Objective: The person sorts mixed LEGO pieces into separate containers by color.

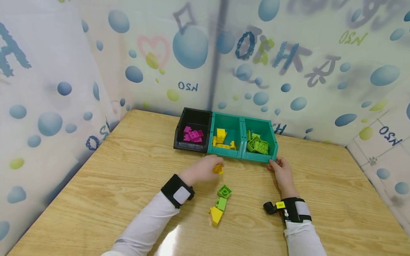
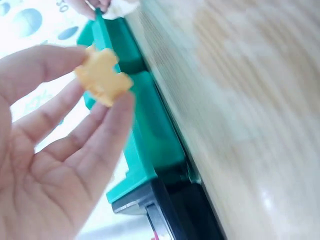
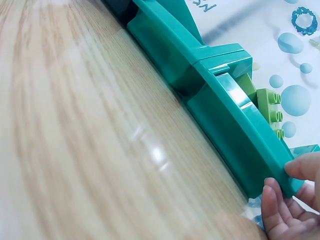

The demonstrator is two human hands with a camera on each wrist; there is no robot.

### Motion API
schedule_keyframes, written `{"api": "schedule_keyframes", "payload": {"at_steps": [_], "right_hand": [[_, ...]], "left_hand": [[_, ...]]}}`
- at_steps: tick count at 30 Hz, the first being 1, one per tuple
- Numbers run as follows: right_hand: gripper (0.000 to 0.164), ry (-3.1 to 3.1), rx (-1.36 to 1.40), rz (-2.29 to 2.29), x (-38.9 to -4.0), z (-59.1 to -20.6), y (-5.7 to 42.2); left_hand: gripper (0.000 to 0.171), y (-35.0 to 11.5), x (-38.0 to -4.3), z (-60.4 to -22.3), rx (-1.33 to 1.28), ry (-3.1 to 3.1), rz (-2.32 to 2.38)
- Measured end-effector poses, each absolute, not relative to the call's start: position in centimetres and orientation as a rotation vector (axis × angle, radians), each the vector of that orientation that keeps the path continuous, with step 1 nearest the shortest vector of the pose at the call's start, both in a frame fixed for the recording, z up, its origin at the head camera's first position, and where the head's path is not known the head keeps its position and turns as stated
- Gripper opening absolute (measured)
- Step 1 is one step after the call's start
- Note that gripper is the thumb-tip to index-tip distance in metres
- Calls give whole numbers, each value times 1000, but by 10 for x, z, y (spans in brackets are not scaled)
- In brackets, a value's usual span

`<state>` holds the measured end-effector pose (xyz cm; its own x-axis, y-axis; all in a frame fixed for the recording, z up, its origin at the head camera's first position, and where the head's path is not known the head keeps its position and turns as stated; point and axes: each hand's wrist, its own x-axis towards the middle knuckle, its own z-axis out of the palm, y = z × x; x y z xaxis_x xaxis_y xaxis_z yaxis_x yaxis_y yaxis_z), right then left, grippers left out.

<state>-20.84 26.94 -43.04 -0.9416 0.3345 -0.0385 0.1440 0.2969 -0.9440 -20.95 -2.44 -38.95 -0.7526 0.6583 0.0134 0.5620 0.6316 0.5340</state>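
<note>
My left hand pinches a yellow toy brick between thumb and fingertips, just in front of the bins. The brick is off the table. At the right end of the row, my right hand grips the front corner of a teal bin, thumb on the rim and fingers outside. Inside that bin lie lime green bricks. The middle teal bin holds yellow bricks. Magenta bricks lie in the black bin on the left.
On the wooden table, between the forearms, lie a green brick, a second green brick and a yellow slanted brick in a loose line. A patterned curtain hangs behind the bins.
</note>
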Motion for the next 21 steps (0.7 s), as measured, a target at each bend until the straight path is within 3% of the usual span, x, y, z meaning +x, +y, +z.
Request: {"api": "schedule_keyframes", "payload": {"at_steps": [21], "right_hand": [[33,-2380,-446,1720,-209,-431,269]], "left_hand": [[32,-18,-241,-374,914,2972,1108]]}}
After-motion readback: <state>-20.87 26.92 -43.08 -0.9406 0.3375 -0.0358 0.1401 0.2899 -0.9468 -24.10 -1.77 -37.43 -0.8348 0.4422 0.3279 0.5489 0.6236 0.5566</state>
